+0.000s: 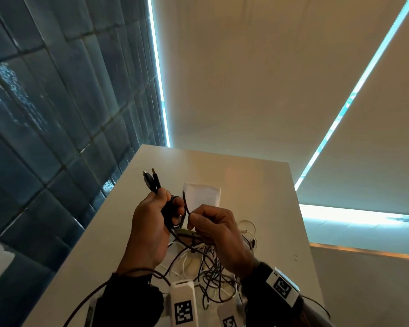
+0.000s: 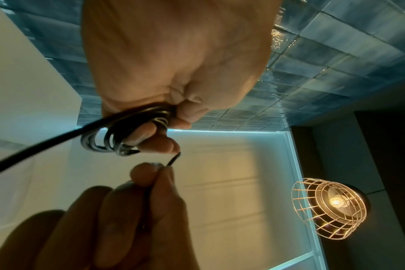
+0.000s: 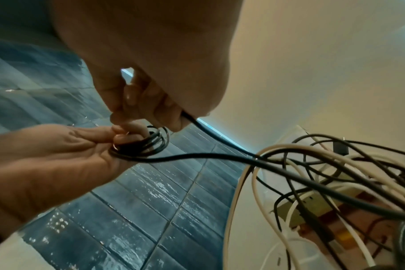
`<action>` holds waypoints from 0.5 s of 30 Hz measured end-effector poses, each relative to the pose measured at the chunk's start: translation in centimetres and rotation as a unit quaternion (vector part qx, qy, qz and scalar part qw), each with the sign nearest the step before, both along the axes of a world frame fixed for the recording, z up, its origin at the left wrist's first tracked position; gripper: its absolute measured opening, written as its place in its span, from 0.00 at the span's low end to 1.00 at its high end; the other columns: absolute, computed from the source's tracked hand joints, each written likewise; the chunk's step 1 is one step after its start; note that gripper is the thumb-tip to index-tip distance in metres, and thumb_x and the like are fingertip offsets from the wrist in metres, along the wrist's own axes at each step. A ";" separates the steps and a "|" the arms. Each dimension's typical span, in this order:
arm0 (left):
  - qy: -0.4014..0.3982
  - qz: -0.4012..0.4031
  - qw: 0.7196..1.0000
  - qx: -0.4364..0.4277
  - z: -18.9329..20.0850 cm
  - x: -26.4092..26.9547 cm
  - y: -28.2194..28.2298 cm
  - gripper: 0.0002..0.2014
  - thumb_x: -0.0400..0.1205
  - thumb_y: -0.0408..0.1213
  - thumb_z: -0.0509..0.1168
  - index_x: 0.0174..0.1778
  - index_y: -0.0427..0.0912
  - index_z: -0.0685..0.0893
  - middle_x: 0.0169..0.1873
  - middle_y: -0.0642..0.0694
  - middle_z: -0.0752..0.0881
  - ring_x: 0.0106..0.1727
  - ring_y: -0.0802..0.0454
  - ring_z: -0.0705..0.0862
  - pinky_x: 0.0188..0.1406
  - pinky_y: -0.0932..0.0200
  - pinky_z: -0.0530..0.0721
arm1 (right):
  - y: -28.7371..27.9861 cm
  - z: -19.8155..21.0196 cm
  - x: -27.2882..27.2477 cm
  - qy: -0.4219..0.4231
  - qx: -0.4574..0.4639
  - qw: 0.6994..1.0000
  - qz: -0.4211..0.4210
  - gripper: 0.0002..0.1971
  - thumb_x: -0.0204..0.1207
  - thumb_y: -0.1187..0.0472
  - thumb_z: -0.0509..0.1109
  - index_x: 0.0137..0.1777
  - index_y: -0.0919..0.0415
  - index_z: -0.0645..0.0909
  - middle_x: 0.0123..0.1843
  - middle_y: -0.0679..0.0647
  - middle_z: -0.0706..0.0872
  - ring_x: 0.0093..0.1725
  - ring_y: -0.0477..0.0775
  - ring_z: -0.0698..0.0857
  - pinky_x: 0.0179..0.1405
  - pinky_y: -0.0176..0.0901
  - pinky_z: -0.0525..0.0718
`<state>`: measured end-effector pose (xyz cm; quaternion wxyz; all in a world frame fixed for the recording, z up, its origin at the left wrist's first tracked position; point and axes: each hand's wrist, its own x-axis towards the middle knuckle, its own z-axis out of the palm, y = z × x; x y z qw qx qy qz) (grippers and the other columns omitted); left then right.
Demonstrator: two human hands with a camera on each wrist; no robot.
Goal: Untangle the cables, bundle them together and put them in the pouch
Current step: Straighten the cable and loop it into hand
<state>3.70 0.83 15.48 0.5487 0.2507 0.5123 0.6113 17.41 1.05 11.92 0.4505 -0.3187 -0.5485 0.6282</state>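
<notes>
Tangled black and white cables (image 1: pixel 198 267) lie heaped on the white table (image 1: pixel 257 185) under both wrists. Above them the left hand (image 1: pixel 149 223) grips a coiled black cable (image 1: pixel 172 213), while the right hand (image 1: pixel 213 230) pinches its loose strand. Coiling seems underway; next, feed more slack around the coil. The pouch (image 1: pixel 202 193) waits just beyond, with bare tabletop around it, the left edge near.

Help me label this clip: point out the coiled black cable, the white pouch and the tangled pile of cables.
coiled black cable (image 1: pixel 172 214): head view, on the loops in the left hand.
white pouch (image 1: pixel 202 194): head view, on its flat face beyond the hands.
tangled pile of cables (image 1: pixel 210 267): head view, on crossed strands on the table.
</notes>
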 end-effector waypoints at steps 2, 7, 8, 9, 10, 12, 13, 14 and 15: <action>-0.013 -0.019 1.000 -0.005 0.1 -0.1 0.0 0.14 0.89 0.37 0.51 0.39 0.39 0.74 0.28 0.42 0.85 0.35 0.45 0.79 0.40 0.51 0.75 | 0.0 -0.4 -0.1 -0.021 0.029 0.999 0.002 0.12 0.81 0.70 0.65 0.35 0.64 0.81 0.25 0.43 0.77 0.23 0.38 0.70 0.25 0.26 0.68; -0.125 -0.082 0.988 0.023 0.4 -0.5 0.0 0.15 0.88 0.40 0.50 0.37 0.41 0.73 0.25 0.44 0.76 0.33 0.47 0.79 0.42 0.51 0.77 | 0.2 -1.5 -0.1 -0.049 0.027 0.998 0.037 0.11 0.76 0.62 0.68 0.32 0.55 0.83 0.28 0.59 0.73 0.25 0.44 0.67 0.25 0.31 0.64; -0.143 -0.083 0.986 0.034 0.3 -0.7 0.0 0.15 0.88 0.41 0.50 0.37 0.41 0.73 0.25 0.45 0.74 0.33 0.47 0.80 0.43 0.51 0.78 | 0.3 -1.6 0.0 -0.049 0.020 0.998 0.040 0.11 0.77 0.61 0.68 0.32 0.56 0.83 0.28 0.58 0.73 0.25 0.44 0.67 0.25 0.30 0.65; -0.152 -0.083 0.984 0.044 0.2 -0.8 0.0 0.15 0.88 0.41 0.50 0.37 0.41 0.73 0.25 0.46 0.73 0.33 0.48 0.81 0.43 0.52 0.80 | 0.4 -1.8 0.0 -0.047 0.017 0.998 0.042 0.12 0.77 0.61 0.68 0.32 0.58 0.82 0.27 0.55 0.74 0.24 0.42 0.68 0.25 0.29 0.66; -0.157 -0.080 0.983 0.054 0.1 -0.8 0.1 0.15 0.88 0.42 0.50 0.37 0.41 0.73 0.25 0.47 0.72 0.31 0.48 0.81 0.40 0.53 0.82 | 0.5 -2.1 0.1 -0.045 0.018 0.998 0.042 0.13 0.79 0.61 0.67 0.32 0.60 0.81 0.26 0.51 0.75 0.24 0.40 0.68 0.25 0.27 0.67; -0.162 -0.070 0.982 0.070 -0.1 -0.9 0.1 0.14 0.87 0.41 0.51 0.36 0.42 0.72 0.25 0.48 0.71 0.26 0.51 0.76 0.30 0.59 0.80 | 0.8 -3.1 0.1 -0.043 0.025 0.998 0.041 0.15 0.82 0.63 0.65 0.32 0.62 0.78 0.25 0.42 0.75 0.24 0.37 0.69 0.27 0.25 0.68; -0.162 -0.066 0.982 0.076 0.0 -0.9 0.1 0.14 0.86 0.41 0.52 0.36 0.42 0.72 0.24 0.49 0.71 0.24 0.53 0.73 0.26 0.61 0.77 | 1.0 -3.8 0.0 -0.043 0.026 0.998 0.036 0.16 0.83 0.64 0.64 0.32 0.61 0.78 0.24 0.40 0.75 0.25 0.36 0.70 0.28 0.25 0.69; -0.158 -0.064 0.982 0.080 0.0 -1.0 0.1 0.13 0.85 0.41 0.52 0.35 0.42 0.72 0.24 0.50 0.70 0.22 0.55 0.69 0.24 0.63 0.74 | 1.2 -4.5 0.0 -0.048 0.025 0.998 0.031 0.16 0.83 0.64 0.64 0.31 0.58 0.78 0.24 0.40 0.76 0.26 0.36 0.71 0.30 0.26 0.70; -0.150 -0.065 0.983 0.083 0.0 -1.0 0.1 0.12 0.84 0.41 0.53 0.35 0.43 0.71 0.23 0.51 0.69 0.21 0.56 0.67 0.23 0.63 0.71 | 1.4 -5.2 0.0 -0.055 0.020 0.998 0.027 0.17 0.83 0.62 0.65 0.30 0.54 0.80 0.25 0.40 0.77 0.28 0.38 0.73 0.32 0.28 0.72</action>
